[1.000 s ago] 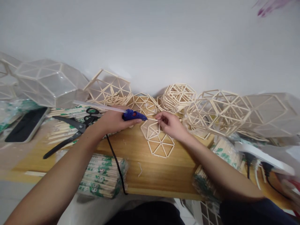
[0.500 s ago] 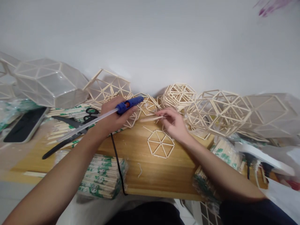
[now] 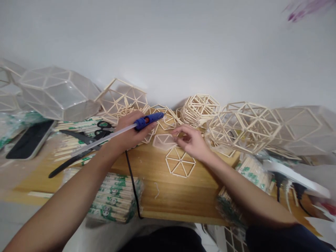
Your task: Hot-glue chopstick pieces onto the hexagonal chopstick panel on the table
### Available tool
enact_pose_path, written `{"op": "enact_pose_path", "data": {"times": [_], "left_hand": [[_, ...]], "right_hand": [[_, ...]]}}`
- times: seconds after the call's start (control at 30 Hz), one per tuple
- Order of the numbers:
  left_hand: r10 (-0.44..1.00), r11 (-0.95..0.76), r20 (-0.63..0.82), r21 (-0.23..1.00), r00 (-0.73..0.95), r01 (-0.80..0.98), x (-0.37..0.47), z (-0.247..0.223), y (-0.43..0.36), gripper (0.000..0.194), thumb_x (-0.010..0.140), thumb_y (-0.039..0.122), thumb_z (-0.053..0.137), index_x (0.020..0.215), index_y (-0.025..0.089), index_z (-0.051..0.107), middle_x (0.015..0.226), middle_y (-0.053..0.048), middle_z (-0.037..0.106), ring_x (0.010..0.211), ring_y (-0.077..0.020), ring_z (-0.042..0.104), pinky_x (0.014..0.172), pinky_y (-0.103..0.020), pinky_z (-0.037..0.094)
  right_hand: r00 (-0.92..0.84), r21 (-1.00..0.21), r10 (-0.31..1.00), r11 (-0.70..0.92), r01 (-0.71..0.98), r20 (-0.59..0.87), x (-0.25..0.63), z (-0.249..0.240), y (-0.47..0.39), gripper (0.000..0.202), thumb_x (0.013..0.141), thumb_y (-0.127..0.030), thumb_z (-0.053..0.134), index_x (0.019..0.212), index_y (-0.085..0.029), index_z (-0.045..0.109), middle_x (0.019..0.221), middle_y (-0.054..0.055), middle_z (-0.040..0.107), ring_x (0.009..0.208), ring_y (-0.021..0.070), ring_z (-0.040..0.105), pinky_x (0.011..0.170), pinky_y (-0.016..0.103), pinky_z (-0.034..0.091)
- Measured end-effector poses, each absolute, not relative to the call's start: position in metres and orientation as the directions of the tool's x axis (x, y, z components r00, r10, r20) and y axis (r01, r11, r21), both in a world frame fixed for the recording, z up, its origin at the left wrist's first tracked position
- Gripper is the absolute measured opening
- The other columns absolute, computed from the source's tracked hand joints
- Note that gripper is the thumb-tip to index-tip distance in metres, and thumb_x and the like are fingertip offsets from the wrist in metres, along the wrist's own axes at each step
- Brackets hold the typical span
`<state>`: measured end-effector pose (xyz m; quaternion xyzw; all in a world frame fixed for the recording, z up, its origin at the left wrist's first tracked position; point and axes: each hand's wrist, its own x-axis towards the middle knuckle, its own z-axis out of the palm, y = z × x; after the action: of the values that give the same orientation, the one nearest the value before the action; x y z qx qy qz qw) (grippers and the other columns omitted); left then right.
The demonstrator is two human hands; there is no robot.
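Note:
My left hand is wrapped round a blue hot glue gun, its nozzle pointing right and a long clear glue stick sticking out of its rear. Between thumb and fingertips, my right hand pinches the right edge of a small translucent panel with thin wooden sticks on it. The panel is tilted, its face turned towards me. Just below that hand, a flat hexagon of wooden sticks with spokes lies on the wooden table.
Stick frames and an open stick polyhedron stand along the wall. A film-covered polyhedron, phone and black scissors are at left. Packs of chopsticks lie in front; a power strip sits right.
My right hand has turned the panel from nearly edge-on to face-up and lowered it slightly. The glue gun in my left hand has shifted slightly right and down.

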<state>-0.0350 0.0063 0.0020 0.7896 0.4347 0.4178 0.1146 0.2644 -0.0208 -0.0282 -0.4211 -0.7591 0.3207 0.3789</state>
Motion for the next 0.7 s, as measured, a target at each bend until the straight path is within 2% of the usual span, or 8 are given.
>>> {"op": "enact_pose_path", "data": {"times": [0.1,0.2,0.37,0.53,0.6,0.7], "left_hand": [[0.787,-0.59,0.551,0.545,0.276,0.596,-0.035,0.002,0.006,0.042,0.108,0.048,0.081,0.082,0.026,0.055,0.076,0.002,0.062,0.069,-0.0173,0.054,0.069,-0.033,0.044],[0.801,-0.573,0.533,0.554,0.271,0.604,-0.035,0.003,0.005,0.042,0.108,0.049,0.079,0.083,0.027,0.054,0.076,0.002,0.06,0.069,-0.0177,0.054,0.069,-0.034,0.044],[0.806,-0.565,0.532,0.557,0.26,0.609,-0.034,0.004,0.004,0.039,0.109,0.049,0.077,0.085,0.027,0.055,0.078,0.001,0.062,0.073,-0.0191,0.057,0.073,-0.035,0.047],[0.807,-0.562,0.529,0.554,0.262,0.614,-0.034,0.004,0.005,0.039,0.11,0.049,0.075,0.086,0.027,0.054,0.079,0.001,0.063,0.073,-0.0195,0.057,0.073,-0.036,0.046],[0.807,-0.563,0.525,0.549,0.269,0.618,-0.034,0.004,0.005,0.042,0.11,0.051,0.075,0.084,0.027,0.052,0.077,0.001,0.061,0.072,-0.0196,0.056,0.072,-0.036,0.045],[0.808,-0.564,0.518,0.544,0.281,0.621,-0.034,0.004,0.006,0.045,0.111,0.054,0.075,0.083,0.028,0.05,0.076,0.002,0.06,0.07,-0.0193,0.055,0.07,-0.036,0.043]], "right_hand": [[-0.36,-0.747,0.874,0.472,0.469,0.326,0.267,-0.029,-0.02,0.02,0.103,-0.013,0.071,0.113,-0.024,0.085,0.116,0.008,0.09,0.106,0.0257,0.085,0.085,0.036,0.067],[-0.352,-0.664,0.871,0.489,0.566,0.342,0.271,-0.035,-0.016,0.027,0.105,-0.006,0.065,0.114,-0.022,0.085,0.113,0.01,0.09,0.105,0.0271,0.085,0.096,0.041,0.069],[-0.404,-0.549,0.873,0.486,0.68,0.273,0.276,-0.044,-0.01,0.047,0.098,0.006,0.057,0.126,-0.019,0.086,0.133,0.016,0.089,0.126,0.0321,0.084,0.114,0.048,0.067],[-0.445,-0.506,0.876,0.473,0.721,0.185,0.276,-0.042,-0.011,0.028,0.112,-0.007,0.064,0.121,-0.022,0.086,0.123,0.016,0.087,0.118,0.0333,0.082,0.111,0.05,0.066],[-0.446,-0.494,0.88,0.465,0.734,0.164,0.276,-0.042,-0.012,0.025,0.116,-0.011,0.062,0.12,-0.022,0.084,0.119,0.016,0.086,0.114,0.0334,0.08,0.109,0.05,0.065],[-0.42,-0.513,0.889,0.45,0.731,0.181,0.275,-0.045,-0.011,0.025,0.118,-0.014,0.059,0.124,-0.023,0.081,0.123,0.016,0.084,0.118,0.0342,0.079,0.11,0.051,0.064]]}}
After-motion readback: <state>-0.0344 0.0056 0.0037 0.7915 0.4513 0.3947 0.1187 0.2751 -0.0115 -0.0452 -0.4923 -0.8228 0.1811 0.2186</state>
